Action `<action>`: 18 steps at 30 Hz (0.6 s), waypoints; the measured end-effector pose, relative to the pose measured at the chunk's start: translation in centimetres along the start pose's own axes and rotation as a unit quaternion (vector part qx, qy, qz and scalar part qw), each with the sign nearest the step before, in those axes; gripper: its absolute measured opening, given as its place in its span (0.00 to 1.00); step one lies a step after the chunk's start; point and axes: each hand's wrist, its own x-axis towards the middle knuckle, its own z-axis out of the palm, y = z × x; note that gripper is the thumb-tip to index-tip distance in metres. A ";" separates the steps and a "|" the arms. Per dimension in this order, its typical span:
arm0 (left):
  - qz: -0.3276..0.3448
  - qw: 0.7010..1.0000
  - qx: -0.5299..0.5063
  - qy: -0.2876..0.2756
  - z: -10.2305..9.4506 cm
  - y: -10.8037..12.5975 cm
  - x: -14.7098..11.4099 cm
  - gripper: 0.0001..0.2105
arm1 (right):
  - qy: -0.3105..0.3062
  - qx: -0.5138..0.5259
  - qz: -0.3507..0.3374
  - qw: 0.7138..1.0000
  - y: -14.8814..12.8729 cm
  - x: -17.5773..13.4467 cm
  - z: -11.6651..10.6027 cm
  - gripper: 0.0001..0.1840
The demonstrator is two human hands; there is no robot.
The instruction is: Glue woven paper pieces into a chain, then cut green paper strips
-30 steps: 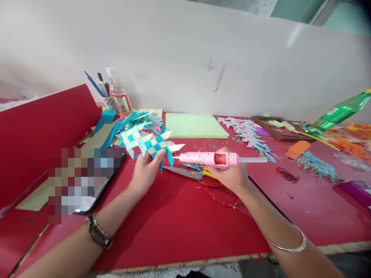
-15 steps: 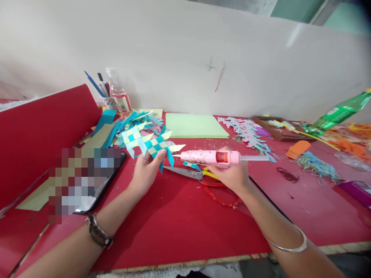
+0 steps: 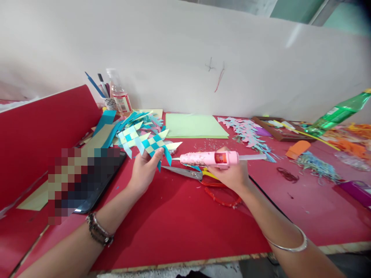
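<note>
Between the thumb and fingers of my left hand [image 3: 145, 170] is a woven paper piece [image 3: 155, 143] in teal and pale yellow, with pointed strip ends. My right hand [image 3: 230, 175] grips a pink glue gun [image 3: 199, 158], a clear glue stick [image 3: 252, 157] poking out of its back. The gun's metal nozzle points left, close to the right edge of the woven paper; whether it touches, I cannot tell. Beneath the gun lie large scissors [image 3: 193, 174] with red and yellow handles, partly hidden by my right hand.
A phone [image 3: 101, 185], partly blurred, lies at left. Behind my left hand is a heap of paper strips [image 3: 139, 117]. Light green sheets [image 3: 194, 125] lie at the back, with a pink and blue woven strip [image 3: 243, 129] beside them. A green bottle [image 3: 339, 112] leans at right.
My left hand and the woven paper have shifted slightly left and down. The glue gun has also moved a little left. The phone's screen has gone dark.
</note>
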 end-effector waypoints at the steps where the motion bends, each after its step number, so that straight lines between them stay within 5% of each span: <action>1: -0.001 1.000 -0.001 0.008 0.0 -0.1 0.1 0.10 | -0.009 0.001 0.009 1.000 0.2 0.0 0.0 0.10; 6: -0.002 0.999 0.014 0.036 -0.3 -0.1 0.4 0.10 | -0.029 0.022 0.146 0.989 2.3 0.7 0.0 0.12; 12: -0.005 0.999 0.022 0.047 -0.4 0.1 0.6 0.11 | -0.136 -0.026 0.342 0.929 7.0 1.1 0.1 0.20; 15: -0.004 0.999 0.019 0.044 -0.4 0.0 0.6 0.12 | -0.232 -0.116 0.366 0.894 8.4 0.6 0.0 0.23; 18: -0.007 0.999 0.015 0.043 -0.4 -0.1 0.6 0.12 | -0.255 -0.224 0.327 0.882 8.3 0.5 -0.3 0.25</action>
